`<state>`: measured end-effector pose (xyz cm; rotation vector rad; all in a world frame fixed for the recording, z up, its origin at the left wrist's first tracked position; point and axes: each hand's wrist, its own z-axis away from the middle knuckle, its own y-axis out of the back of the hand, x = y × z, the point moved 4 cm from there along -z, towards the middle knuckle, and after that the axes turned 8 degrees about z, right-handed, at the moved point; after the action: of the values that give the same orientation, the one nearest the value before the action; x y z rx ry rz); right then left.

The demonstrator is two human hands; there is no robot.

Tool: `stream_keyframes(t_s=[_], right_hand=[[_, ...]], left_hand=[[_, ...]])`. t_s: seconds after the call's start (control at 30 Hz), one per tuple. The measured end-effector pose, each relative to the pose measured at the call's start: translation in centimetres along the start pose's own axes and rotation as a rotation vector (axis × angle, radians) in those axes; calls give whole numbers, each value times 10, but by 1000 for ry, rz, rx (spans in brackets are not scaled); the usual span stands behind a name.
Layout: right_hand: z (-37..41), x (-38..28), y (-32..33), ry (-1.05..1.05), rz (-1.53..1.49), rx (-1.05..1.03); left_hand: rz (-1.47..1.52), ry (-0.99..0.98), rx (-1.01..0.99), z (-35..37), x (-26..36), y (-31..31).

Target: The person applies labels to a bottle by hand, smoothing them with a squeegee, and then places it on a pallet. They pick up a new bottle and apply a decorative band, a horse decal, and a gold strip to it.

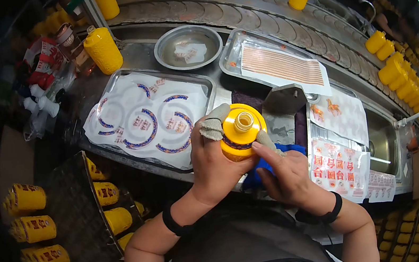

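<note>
Your left hand [214, 165] wraps the yellow bottle [239, 151], hiding much of its side; your right hand's [288, 176] index fingertip touches its front. The bottle sits just beyond your apron [237, 250], near the left tray's [209, 85] right edge; dark vignetting swallows the corners.

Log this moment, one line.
left hand: holding yellow bottle | right hand: fingers beside dark band | bottle mouth: uncapped
</note>
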<state>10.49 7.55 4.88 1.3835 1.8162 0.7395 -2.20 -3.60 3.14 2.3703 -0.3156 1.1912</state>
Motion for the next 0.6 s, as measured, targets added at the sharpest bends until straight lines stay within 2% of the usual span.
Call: stream_keyframes(t_s=[0.27,0.4,0.53,0.6], right_hand=[[-8,-11,-3,152,87,-27],[-28,-23,0,199,107,-91],[-32,-24,-2,138,80,-136],[-15,-17,-2,107,86,-62]], left_hand=[[-67,-76,17,2,-1,0],[-9,-63,-17,2,0,1],[81,1,-18,1,-7,1],[134,28,-5,-1,-6,0]])
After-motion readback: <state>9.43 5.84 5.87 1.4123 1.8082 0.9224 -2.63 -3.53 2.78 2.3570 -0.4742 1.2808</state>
